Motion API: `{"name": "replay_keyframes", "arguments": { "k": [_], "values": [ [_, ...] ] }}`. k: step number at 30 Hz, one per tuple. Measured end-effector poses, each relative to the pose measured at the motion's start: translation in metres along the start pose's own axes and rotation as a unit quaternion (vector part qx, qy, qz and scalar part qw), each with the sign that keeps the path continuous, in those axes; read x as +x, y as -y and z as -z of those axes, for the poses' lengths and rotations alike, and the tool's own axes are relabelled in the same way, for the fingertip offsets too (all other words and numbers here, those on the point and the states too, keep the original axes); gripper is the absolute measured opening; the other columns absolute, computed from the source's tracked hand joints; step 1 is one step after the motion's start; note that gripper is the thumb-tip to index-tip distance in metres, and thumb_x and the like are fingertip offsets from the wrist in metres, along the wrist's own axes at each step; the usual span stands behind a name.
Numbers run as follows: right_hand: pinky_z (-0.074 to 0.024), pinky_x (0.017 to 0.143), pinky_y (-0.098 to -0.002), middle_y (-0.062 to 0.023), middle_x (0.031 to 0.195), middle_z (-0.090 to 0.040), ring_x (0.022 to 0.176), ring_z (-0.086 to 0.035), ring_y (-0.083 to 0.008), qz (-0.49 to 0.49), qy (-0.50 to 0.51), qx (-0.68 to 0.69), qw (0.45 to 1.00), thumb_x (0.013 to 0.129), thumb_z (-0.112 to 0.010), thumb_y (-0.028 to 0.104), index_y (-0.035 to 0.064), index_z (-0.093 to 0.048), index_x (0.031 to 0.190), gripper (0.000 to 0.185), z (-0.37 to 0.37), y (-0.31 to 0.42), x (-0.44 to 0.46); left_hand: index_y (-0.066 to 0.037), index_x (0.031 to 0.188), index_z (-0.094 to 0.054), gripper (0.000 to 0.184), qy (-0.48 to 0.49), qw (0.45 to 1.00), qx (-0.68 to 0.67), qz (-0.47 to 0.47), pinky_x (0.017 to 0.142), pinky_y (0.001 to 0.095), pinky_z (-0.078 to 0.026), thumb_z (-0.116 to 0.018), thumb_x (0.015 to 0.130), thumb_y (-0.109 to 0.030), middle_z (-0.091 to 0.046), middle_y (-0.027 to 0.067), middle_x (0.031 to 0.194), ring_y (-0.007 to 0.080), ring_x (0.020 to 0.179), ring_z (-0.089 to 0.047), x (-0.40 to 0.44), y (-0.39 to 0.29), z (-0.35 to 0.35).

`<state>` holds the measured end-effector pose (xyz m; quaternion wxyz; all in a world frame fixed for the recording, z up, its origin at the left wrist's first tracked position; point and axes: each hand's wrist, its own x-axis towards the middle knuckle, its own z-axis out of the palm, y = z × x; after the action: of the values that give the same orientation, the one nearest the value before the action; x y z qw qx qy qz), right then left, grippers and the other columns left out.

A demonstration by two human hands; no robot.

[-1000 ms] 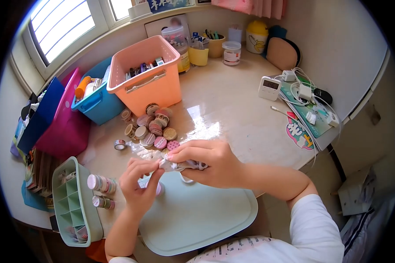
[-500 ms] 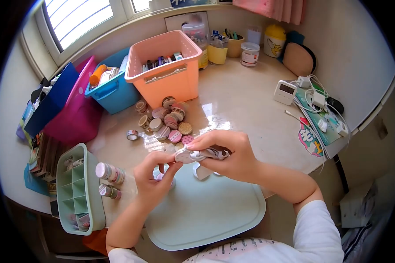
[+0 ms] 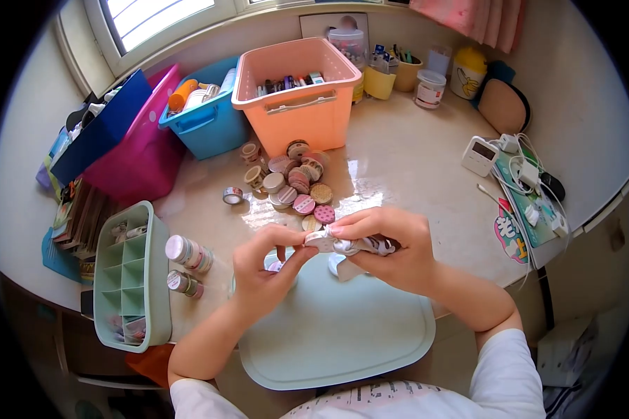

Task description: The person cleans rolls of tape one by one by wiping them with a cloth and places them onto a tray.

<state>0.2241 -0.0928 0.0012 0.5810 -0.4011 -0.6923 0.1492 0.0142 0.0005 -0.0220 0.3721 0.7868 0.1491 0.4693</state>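
Over the near edge of the desk, both hands hold one small white bundle (image 3: 320, 241) with a rounded end and what looks like wound white cord; its exact kind is unclear. My left hand (image 3: 264, 269) pinches the rounded left end between thumb and fingertips. Curled around the corded part is my right hand (image 3: 400, 251). Below them lies a pale green lid or tray (image 3: 342, 342). A white piece (image 3: 342, 267) shows under the right hand, partly hidden. Just beyond the hands sits a heap of decorative tape rolls (image 3: 302, 178), pink, brown and cream.
A green divided organizer (image 3: 159, 279) stands at left, beside two stacks of tape rolls (image 3: 189, 253). Behind are an orange bin (image 3: 297, 115) of pens, a blue bin (image 3: 210, 133) and a magenta bin (image 3: 143, 160). White cables and chargers (image 3: 529, 173) lie at right.
The camera view has turned slightly, so the desk items appear farther right. Both hands keep their hold on the white bundle, with little visible change in grip.
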Motion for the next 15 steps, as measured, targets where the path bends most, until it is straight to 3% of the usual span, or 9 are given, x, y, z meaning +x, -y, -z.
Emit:
{"name": "replay_keyframes", "arguments": {
  "k": [1,3,6,7,10,12,13,15],
  "values": [
    [-0.0592,0.084,-0.0308,-0.0125,0.106,-0.075,0.098,-0.074,-0.0227,0.031,0.015,-0.041,0.999,0.071,-0.078,-0.011,0.0037,-0.075,0.105,0.037,0.001,0.001,0.002,-0.003,0.104,-0.071,0.025,-0.002,1.000,0.001,0.000,0.062,0.0254,-0.047,-0.082,0.082,-0.003,-0.072,0.0057,0.093,0.0136,0.077,-0.063,0.004,-0.003,0.002],
    [-0.0593,0.083,-0.0309,-0.0117,0.105,-0.076,0.097,-0.074,-0.0239,0.021,0.036,-0.044,0.998,0.070,-0.079,-0.011,0.0040,-0.075,0.105,0.038,0.000,-0.002,-0.001,-0.003,0.106,-0.072,0.031,0.045,0.956,0.202,-0.207,0.065,0.0287,-0.049,-0.084,0.078,-0.002,-0.072,0.0058,0.088,0.0186,0.078,-0.063,0.016,-0.011,0.007],
    [-0.0595,0.083,-0.0309,-0.0126,0.106,-0.076,0.097,-0.074,-0.0228,0.011,0.054,-0.040,0.998,0.072,-0.077,-0.012,0.0036,-0.075,0.105,0.037,-0.002,-0.002,-0.002,-0.004,0.111,-0.072,0.039,0.029,0.962,0.202,-0.183,0.068,0.0311,-0.051,-0.085,0.074,-0.003,-0.071,0.0062,0.087,0.0224,0.079,-0.062,0.013,-0.012,0.004],
    [-0.0597,0.081,-0.0303,-0.0113,0.104,-0.076,0.095,-0.074,-0.0212,-0.015,0.017,-0.010,1.000,0.073,-0.078,-0.009,0.0036,-0.075,0.105,0.034,-0.003,-0.002,-0.003,-0.004,0.111,-0.072,0.039,0.029,0.962,0.201,-0.182,0.068,0.0311,-0.051,-0.085,0.074,-0.003,-0.071,0.0062,0.087,0.0224,0.079,-0.062,0.011,-0.012,0.004],
    [-0.0591,0.080,-0.0283,-0.0094,0.102,-0.076,0.093,-0.074,-0.0176,-0.082,-0.037,0.079,0.993,0.078,-0.077,-0.006,0.0035,-0.074,0.104,0.029,-0.008,-0.002,-0.005,-0.003,0.109,-0.071,0.039,0.013,0.998,0.061,-0.023,0.066,0.0317,-0.050,-0.086,0.073,-0.003,-0.072,0.0077,0.088,0.0214,0.079,-0.064,0.004,-0.010,0.001],
    [-0.0592,0.085,-0.0316,-0.0146,0.108,-0.074,0.101,-0.072,-0.0201,-0.071,-0.002,0.073,0.995,0.076,-0.074,-0.014,-0.0009,-0.074,0.107,0.034,-0.007,-0.002,-0.005,-0.001,0.101,-0.071,0.033,0.020,0.998,0.045,-0.031,0.065,0.0321,-0.050,-0.086,0.072,-0.001,-0.071,0.0087,0.086,0.0221,0.077,-0.064,0.004,-0.008,0.001],
    [-0.0592,0.084,-0.0327,-0.0123,0.105,-0.075,0.099,-0.073,-0.0216,-0.010,0.014,0.034,0.999,0.073,-0.075,-0.013,0.0006,-0.074,0.106,0.036,-0.006,-0.005,-0.002,-0.001,0.097,-0.071,0.030,0.020,0.996,0.073,-0.053,0.065,0.0320,-0.050,-0.086,0.071,-0.001,-0.070,0.0085,0.083,0.0223,0.075,-0.064,0.004,-0.007,0.003],
    [-0.0586,0.080,-0.0321,-0.0105,0.100,-0.075,0.091,-0.074,-0.0225,-0.007,0.037,-0.018,0.999,0.073,-0.078,-0.006,0.0038,-0.075,0.104,0.033,-0.004,0.001,-0.003,0.000,0.091,-0.071,0.026,0.054,0.984,0.139,-0.096,0.064,0.0322,-0.050,-0.086,0.070,0.000,-0.069,0.0083,0.079,0.0228,0.072,-0.063,0.010,-0.011,0.004]
  ]
}}
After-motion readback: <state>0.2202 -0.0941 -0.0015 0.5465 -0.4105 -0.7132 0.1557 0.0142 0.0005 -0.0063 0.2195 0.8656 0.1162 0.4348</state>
